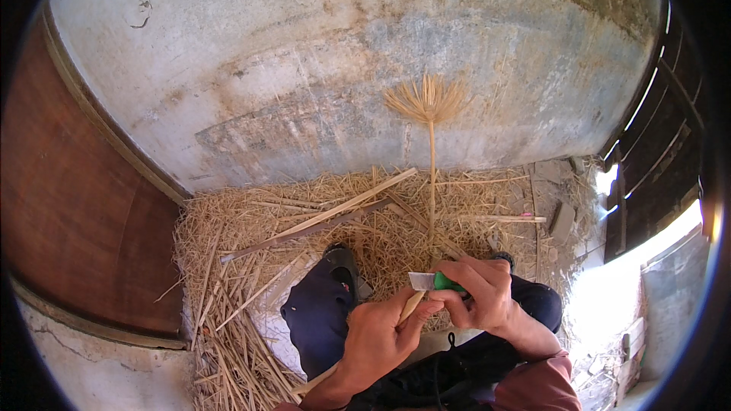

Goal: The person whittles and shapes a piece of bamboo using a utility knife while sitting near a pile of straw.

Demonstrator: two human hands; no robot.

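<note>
A stained, peeling wall (343, 38) fills the far side, with a reddish-brown panel (87, 198) to its left and dark slatted boards (659, 144) to its right. Straw (487, 198) litters the floor, crowding around the person's dark-trousered legs (316, 323). Long pale sticks (335, 211) lie across it beyond the left shoe, and a thin stalk with a fan-shaped tuft (428, 99) stands up against the wall, straight ahead of the hands. The left hand (384, 342) is curled, thumb and fingers pinching a pale strip (411, 307) between the knees. The right hand (481, 289) is closed around a green-handled knife (421, 281), its blade pointing left just above the strip. A grey block (563, 221) sits at the right edge of the straw.

The legs and forearms are cut off below, and glare washes out the ground at right. The left hand covers much of the strip; whether the pale length under that wrist belongs to it cannot be told. The right fingers hide most of the handle, and whether the blade touches the strip is unclear.
</note>
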